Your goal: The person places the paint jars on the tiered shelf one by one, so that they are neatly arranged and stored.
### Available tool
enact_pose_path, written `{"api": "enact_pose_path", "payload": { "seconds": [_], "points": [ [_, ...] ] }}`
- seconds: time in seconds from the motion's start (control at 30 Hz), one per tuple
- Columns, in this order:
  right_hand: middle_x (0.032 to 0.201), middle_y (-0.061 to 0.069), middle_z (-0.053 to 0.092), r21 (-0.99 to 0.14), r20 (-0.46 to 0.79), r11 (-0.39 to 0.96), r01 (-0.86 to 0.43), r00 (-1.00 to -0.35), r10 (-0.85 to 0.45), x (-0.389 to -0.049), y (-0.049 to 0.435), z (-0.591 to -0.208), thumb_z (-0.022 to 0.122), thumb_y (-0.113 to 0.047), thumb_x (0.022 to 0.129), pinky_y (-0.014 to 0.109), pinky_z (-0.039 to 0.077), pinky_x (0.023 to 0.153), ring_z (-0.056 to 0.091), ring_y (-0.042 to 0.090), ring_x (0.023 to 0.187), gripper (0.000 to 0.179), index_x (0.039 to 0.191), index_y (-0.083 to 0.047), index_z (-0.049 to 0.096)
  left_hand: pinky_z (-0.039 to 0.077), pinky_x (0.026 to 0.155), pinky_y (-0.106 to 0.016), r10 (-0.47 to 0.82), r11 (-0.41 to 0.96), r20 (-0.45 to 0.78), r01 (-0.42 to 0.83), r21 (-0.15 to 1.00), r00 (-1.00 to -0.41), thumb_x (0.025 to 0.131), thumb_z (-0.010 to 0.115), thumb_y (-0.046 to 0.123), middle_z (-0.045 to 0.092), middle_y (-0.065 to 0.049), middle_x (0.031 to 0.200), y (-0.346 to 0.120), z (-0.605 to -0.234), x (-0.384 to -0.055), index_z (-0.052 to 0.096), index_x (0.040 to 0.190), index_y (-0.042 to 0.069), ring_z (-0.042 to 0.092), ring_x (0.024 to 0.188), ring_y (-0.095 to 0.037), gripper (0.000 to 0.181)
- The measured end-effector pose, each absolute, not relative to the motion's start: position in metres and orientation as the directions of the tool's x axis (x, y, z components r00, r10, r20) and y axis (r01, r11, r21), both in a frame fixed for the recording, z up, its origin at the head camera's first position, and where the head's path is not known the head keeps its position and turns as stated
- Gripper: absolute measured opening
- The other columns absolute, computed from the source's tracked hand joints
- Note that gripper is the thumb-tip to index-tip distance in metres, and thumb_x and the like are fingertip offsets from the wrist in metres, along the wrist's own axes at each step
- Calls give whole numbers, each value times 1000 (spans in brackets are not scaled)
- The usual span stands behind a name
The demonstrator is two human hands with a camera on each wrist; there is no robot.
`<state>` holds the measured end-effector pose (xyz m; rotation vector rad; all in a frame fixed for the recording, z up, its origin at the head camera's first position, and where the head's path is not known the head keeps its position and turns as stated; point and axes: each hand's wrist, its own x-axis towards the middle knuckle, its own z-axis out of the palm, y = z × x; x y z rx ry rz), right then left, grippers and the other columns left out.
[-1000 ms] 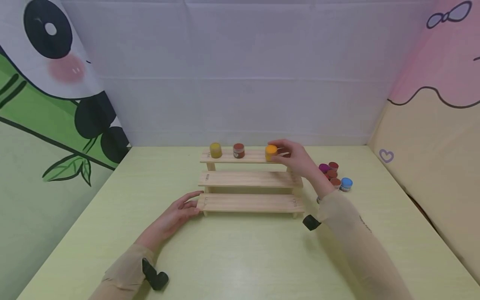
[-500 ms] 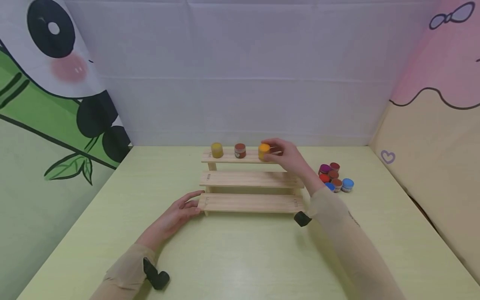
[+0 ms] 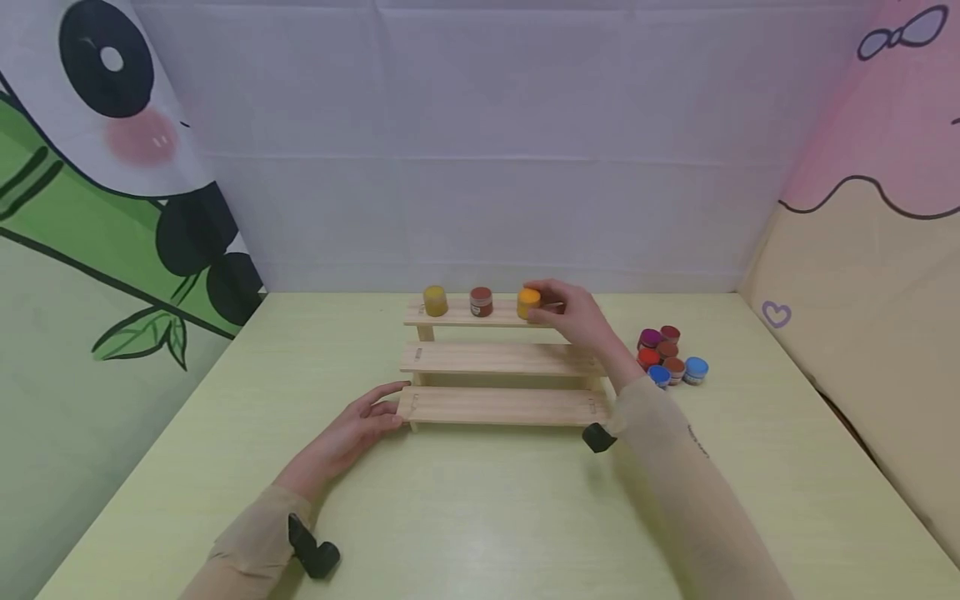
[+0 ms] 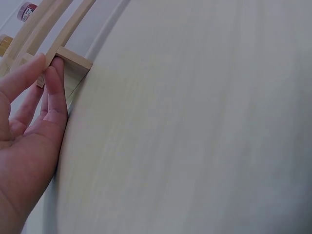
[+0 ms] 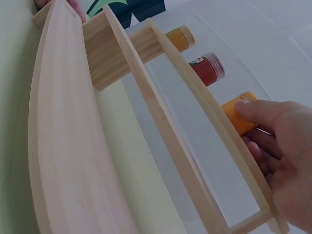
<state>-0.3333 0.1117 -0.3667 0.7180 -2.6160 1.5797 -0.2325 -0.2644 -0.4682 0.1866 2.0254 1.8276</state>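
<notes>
A three-step wooden display rack (image 3: 495,406) stands on the table. On its top step, a jar with a dull yellow lid (image 3: 435,301) is at the left and a small jar with a brownish-red lid (image 3: 481,302) is beside it. To their right, my right hand (image 3: 576,315) pinches an orange paint jar (image 5: 236,116) between thumb and fingers, at the top step. My left hand (image 3: 347,435) holds the left end of the lowest step; in the left wrist view, its thumb and fingers (image 4: 57,87) lie about that end.
Right of the rack, several small jars stand grouped on the table, among them a purple-lidded jar (image 3: 649,338), a red-lidded jar (image 3: 648,358) and a light-blue-lidded jar (image 3: 696,370). A white cloth backdrop (image 3: 480,167) rises behind the table.
My right hand has shifted left along the top step with the orange jar, then nearly stopped. My left hand stays at the rack's end.
</notes>
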Motion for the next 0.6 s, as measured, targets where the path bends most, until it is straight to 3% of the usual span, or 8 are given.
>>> {"api": "enact_pose_path", "payload": {
  "seconds": [0.2, 0.6],
  "points": [
    [133, 17, 61, -836, 220, 393, -384, -889, -401, -330, 114, -365, 63, -16, 97, 47, 49, 101, 61, 33, 117, 53, 147, -15, 47, 43, 97, -19, 360, 136, -206, -167, 977, -910, 98, 60, 17, 58, 1, 132, -264, -469, -233, 26, 156, 16, 57, 117, -8, 67],
    [133, 10, 61, -842, 218, 376, -386, -882, -418, -332, 116, -365, 62, -17, 98, 42, 52, 99, 62, 28, 118, 46, 143, -19, 53, 43, 97, -21, 363, 141, -204, -162, 977, -909, 98, 60, 18, 59, 1, 130, -265, -469, -233, 26, 156, 16, 57, 116, -8, 67]
  ]
}}
